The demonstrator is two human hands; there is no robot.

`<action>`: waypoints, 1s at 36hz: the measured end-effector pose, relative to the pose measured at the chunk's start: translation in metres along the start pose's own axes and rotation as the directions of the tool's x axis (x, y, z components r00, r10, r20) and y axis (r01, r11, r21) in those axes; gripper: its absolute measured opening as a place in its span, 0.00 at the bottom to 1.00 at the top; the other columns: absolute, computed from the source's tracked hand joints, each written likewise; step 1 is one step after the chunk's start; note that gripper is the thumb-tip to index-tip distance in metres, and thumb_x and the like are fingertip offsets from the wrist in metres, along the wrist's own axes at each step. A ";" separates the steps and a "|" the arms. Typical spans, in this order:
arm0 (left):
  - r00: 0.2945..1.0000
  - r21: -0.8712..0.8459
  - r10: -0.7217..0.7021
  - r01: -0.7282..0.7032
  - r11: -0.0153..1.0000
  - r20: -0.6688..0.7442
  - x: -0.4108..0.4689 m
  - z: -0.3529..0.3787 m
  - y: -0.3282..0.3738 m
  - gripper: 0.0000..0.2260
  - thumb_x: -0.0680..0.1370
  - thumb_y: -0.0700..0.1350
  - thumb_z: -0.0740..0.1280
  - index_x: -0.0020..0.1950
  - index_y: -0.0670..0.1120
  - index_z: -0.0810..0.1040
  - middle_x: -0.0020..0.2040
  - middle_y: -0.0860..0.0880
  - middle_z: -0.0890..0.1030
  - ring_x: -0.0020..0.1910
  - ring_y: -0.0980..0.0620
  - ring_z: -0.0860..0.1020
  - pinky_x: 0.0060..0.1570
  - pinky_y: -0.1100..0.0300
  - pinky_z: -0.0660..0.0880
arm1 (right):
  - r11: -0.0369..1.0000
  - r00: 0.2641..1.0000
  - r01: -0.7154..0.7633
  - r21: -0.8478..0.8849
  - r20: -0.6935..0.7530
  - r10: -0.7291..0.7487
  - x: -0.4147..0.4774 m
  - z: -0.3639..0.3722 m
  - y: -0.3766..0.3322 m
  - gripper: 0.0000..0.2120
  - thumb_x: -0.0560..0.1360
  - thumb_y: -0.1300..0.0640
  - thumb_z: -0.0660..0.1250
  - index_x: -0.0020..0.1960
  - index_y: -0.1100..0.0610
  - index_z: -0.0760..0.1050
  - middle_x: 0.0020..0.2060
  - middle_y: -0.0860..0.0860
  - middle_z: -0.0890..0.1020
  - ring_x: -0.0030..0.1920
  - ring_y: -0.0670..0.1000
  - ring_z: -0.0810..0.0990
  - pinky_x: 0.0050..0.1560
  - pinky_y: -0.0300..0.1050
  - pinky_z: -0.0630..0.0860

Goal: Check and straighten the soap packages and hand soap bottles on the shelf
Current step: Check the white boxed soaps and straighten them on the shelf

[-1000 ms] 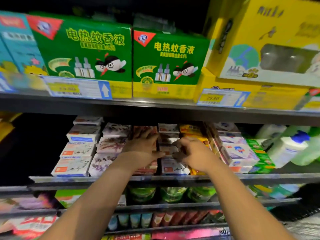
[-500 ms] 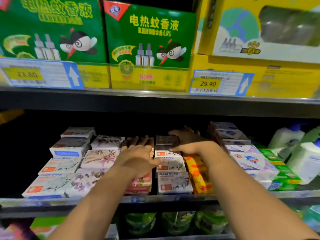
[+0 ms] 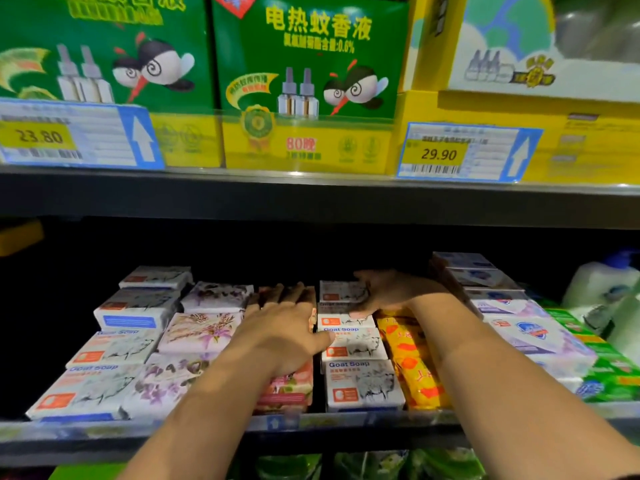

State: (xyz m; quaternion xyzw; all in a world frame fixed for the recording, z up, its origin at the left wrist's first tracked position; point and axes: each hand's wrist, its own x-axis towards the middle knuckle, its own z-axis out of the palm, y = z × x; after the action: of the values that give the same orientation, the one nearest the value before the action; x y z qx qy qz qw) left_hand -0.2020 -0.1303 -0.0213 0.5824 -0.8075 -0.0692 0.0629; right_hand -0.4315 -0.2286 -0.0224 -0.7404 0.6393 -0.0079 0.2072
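Straightening soap on the shelf (image 3: 104, 432): left hand (image 3: 280, 329) presses flat, fingers (image 3: 277, 295) straight, on the pink packages (image 3: 289, 386) just left of the Goat Soap column (image 3: 360, 382). Right hand (image 3: 391, 292) grips that column's rear package (image 3: 337, 292); next, it likely needs squaring.

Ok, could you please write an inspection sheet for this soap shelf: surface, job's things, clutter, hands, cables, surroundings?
Surface: dark shelf, label strip along front edge.
Job's things: soap packages in rows; Goat Soap boxes mid-shelf; hand soap bottles far right.
Clutter: nothing seen.
Hands: left hand flat on pink packs; right hand on a rear Goat Soap box, grip unclear.
Cables: nothing seen.
Surroundings: green boxes above, price tags 23.80 and 29.90.
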 end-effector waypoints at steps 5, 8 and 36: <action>1.000 0.012 -0.004 0.004 1.000 0.006 0.002 0.003 -0.003 0.36 0.78 0.68 0.55 0.81 0.58 0.45 0.81 0.56 0.43 0.80 0.51 0.43 0.77 0.46 0.43 | 1.000 0.997 -0.017 0.005 -0.078 0.017 -0.005 0.003 -0.001 0.34 0.67 0.42 0.78 0.69 0.41 0.68 0.57 0.40 0.74 0.61 0.46 0.71 0.62 0.47 0.69; 1.000 0.013 -0.004 0.004 1.000 0.009 0.003 0.004 -0.003 0.36 0.78 0.69 0.54 0.81 0.58 0.44 0.81 0.56 0.43 0.80 0.51 0.42 0.77 0.47 0.42 | 0.999 0.990 0.003 -0.032 -0.141 -0.007 -0.010 0.001 -0.003 0.33 0.68 0.44 0.77 0.68 0.42 0.65 0.54 0.41 0.71 0.57 0.47 0.70 0.56 0.46 0.70; 0.996 -0.138 -0.068 0.076 0.988 0.058 0.006 0.000 -0.007 0.43 0.75 0.72 0.56 0.79 0.57 0.33 0.81 0.53 0.41 0.80 0.50 0.40 0.77 0.49 0.41 | 0.738 0.897 0.205 0.642 -0.425 0.121 -0.095 -0.019 -0.042 0.24 0.78 0.50 0.70 0.72 0.54 0.72 0.65 0.47 0.75 0.67 0.47 0.70 0.48 0.22 0.62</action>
State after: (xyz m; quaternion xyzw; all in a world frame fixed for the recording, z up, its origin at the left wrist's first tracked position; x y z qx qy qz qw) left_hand -0.1977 -0.1380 -0.0226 0.6032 -0.7805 -0.1433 0.0798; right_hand -0.4148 -0.1401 0.0321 -0.6081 0.6050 -0.4098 0.3101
